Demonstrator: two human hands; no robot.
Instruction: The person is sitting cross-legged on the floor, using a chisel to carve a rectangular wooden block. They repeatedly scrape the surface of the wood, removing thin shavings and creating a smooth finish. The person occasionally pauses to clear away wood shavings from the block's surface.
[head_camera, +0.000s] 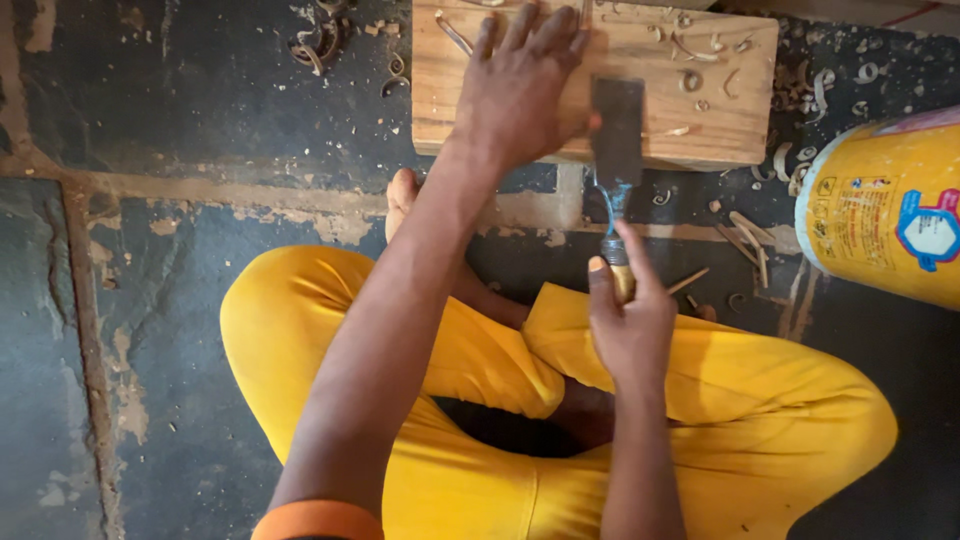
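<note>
Legs: crossed, in yellow trousers (480, 370), on a dark stone floor (180, 300); a bare foot (402, 195) shows beside the left forearm.
Right hand (628, 320): clenched around the handle of a chisel (617, 150), index finger stretched up along the shaft, thumb on the near side.
Chisel: rises away from the grip; pale handle end inside the fist, blue neck just above the fingertips, wide dark blade beyond, its flat lying on the near edge of a wooden block (700, 100).
Left hand (520, 85): spread flat, palm down, on the block, holding nothing; its thumb touches the blade's left side.
Wooden block: pale, rectangular, on the floor past the knees, strewn with curled shavings (690, 80).
Floor beyond: more shavings around the block.
Right edge: a yellow printed sack (890, 210) near the block, apart from both hands.
</note>
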